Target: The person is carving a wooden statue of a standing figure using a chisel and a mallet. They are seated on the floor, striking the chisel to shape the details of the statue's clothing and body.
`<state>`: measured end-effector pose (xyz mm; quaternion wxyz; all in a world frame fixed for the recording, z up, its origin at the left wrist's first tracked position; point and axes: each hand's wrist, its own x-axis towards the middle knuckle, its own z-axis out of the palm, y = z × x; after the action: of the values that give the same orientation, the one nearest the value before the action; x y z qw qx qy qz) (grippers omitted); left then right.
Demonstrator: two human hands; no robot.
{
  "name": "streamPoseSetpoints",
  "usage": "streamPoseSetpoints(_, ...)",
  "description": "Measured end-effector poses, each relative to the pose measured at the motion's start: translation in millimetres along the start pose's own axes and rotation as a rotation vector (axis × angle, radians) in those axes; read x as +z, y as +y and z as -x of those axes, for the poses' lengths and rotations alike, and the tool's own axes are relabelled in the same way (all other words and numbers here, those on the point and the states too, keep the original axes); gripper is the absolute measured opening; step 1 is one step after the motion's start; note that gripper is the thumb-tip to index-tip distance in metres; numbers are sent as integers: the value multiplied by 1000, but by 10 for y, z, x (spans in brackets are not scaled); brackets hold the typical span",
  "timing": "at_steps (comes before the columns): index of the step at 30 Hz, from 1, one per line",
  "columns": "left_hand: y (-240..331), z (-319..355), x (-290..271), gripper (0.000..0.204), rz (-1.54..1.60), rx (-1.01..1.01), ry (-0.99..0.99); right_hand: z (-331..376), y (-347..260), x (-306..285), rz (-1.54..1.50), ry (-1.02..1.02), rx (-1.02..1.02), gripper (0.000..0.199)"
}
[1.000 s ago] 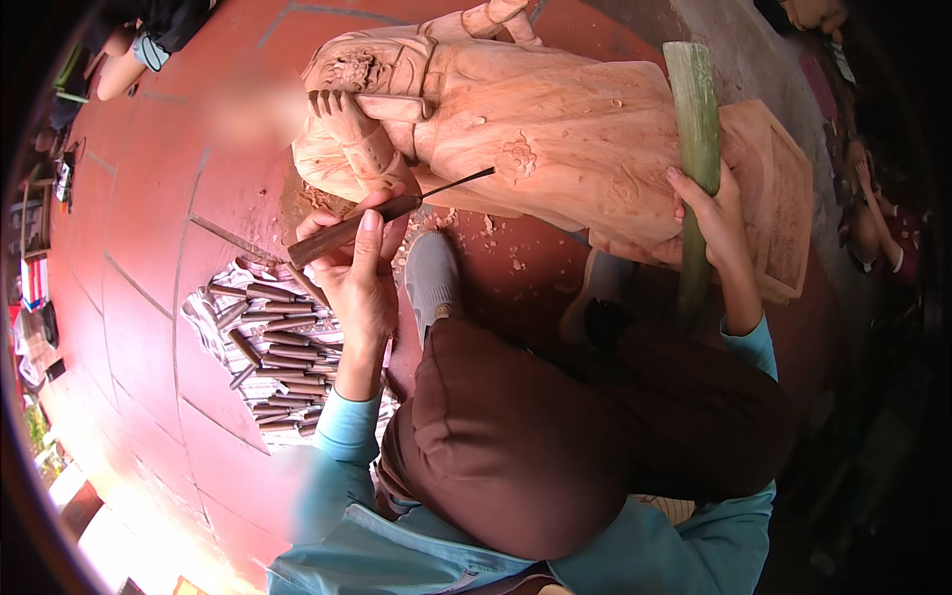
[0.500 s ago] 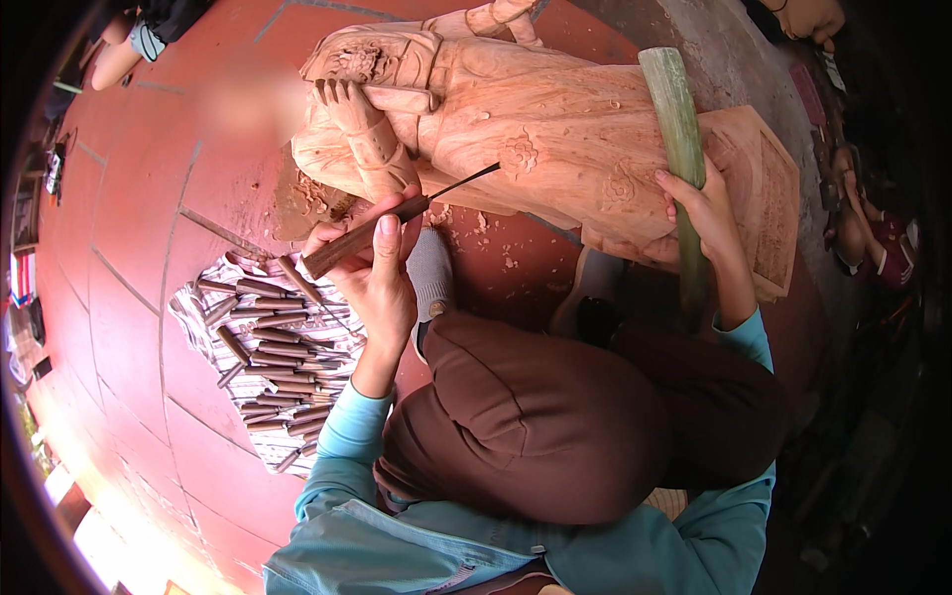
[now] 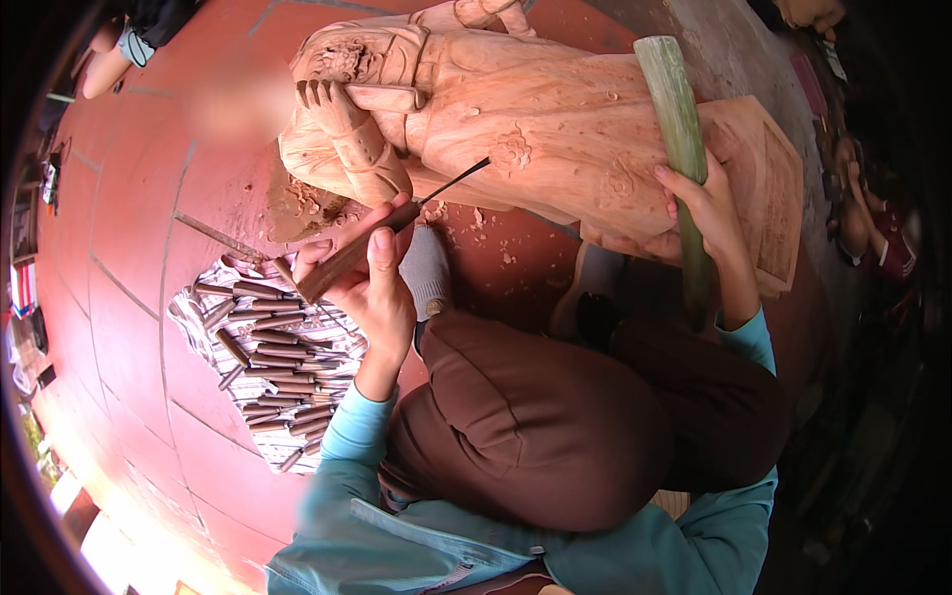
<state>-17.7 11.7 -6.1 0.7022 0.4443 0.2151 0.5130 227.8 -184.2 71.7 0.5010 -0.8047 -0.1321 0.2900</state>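
Glare bleaches the lower-left floor [image 3: 134, 446]; the right rim is dark.

left hand [image 3: 369, 288] gripping, thumb [image 3: 383, 250] straight, right hand [image 3: 716, 206] gripping farther forward, both forearms [image 3: 360, 415] extended

Green club [image 3: 671, 109] leans further left at top; chisel [image 3: 402, 214] tilted more steeply.

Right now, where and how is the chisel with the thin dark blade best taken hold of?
Probably by its thick brown handle, coming from the person's left: the handle's butt points that way, while the slim blade slants away to the right, toward the carved figure. The left hand grips it there.
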Motion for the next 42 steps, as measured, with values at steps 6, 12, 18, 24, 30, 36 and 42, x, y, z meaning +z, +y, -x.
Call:
streamPoseSetpoints(6,-14,13,-13,45,2,-3,22,1,10,1,29,19,0,28)
streamPoseSetpoints(12,-29,-1,-44,47,-25,15,4,0,32,3,39,48,5,28)
streamPoseSetpoints(18,-44,-17,-39,45,-46,49,-36,1,7,8,49,43,6,29)
streamPoseSetpoints(24,-62,-54,-88,46,-74,24,-23,-4,5,18,47,45,12,33)
streamPoseSetpoints(30,-71,-63,-90,46,-59,9,-21,-11,-4,6,62,55,21,28)
streamPoseSetpoints(36,-102,-50,-118,51,-183,171,-119,-20,-2,14,45,55,47,31)
streamPoseSetpoints(42,-356,35,-196,44,-72,346,-129,-20,33,20,94,83,16,32)
